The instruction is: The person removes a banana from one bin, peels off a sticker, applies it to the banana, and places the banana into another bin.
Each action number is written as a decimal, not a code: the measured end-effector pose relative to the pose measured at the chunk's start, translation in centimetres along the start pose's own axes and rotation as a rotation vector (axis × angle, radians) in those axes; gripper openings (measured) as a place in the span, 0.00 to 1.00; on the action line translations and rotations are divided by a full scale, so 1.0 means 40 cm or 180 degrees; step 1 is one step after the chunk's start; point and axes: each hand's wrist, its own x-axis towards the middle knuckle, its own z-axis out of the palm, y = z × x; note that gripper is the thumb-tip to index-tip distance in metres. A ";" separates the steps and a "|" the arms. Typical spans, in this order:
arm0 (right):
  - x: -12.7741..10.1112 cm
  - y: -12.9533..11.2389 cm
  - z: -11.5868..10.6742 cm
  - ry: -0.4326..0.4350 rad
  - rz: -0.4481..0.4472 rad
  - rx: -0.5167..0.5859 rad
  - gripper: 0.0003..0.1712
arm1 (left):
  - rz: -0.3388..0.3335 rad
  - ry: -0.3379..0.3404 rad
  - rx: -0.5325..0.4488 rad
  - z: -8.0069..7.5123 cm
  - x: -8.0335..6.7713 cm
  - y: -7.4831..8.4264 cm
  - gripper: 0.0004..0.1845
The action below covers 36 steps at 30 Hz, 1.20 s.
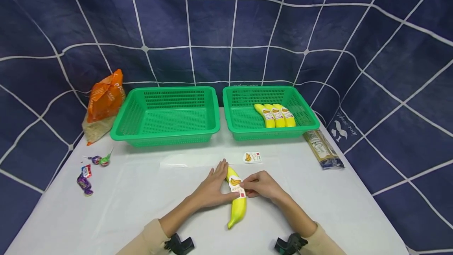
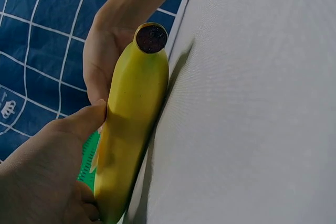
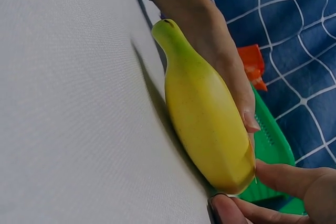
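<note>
We see a yellow banana (image 1: 238, 204) lying on the white surface (image 1: 141, 207), near its front edge and between the two hands. The left hand (image 1: 212, 188) rests against the banana's left side with its fingers straight and spread, the thumb pressed to the peel. The right hand (image 1: 263, 186) has its fingers curled together, pinching a sticker (image 1: 237, 186) that sits on the banana's upper half. Another loose sticker (image 1: 253, 157) lies on the surface just beyond them. Farther back stand two green baskets: the left basket (image 1: 120, 129) and the right basket (image 1: 233, 129), which holds three labelled bananas (image 1: 277, 115). An orange bag (image 1: 104, 99) and wrapped candies (image 1: 90, 170) lie at the left, a packet (image 1: 323, 148) at the right.
</note>
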 end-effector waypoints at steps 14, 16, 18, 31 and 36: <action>-0.001 0.005 0.005 0.0029 0.0034 0.0096 0.22 | 0.0010 0.0159 -0.0208 -0.014 0.027 -0.016 0.51; -0.001 0.005 0.005 0.0022 0.0026 0.0120 0.22 | 0.0051 0.0222 -0.0196 -0.015 0.035 -0.018 0.49; -0.001 0.005 0.006 0.0017 0.0021 0.0149 0.22 | 0.0080 0.0258 -0.0190 -0.017 0.040 -0.019 0.47; -0.004 0.005 0.002 0.0014 0.0127 0.0306 0.20 | 0.0005 0.0239 -0.0184 -0.017 -0.014 -0.013 0.50; 0.001 0.001 -0.001 0.0008 0.0099 0.0365 0.22 | -0.0091 -0.0044 -0.0324 -0.011 -0.036 -0.006 0.59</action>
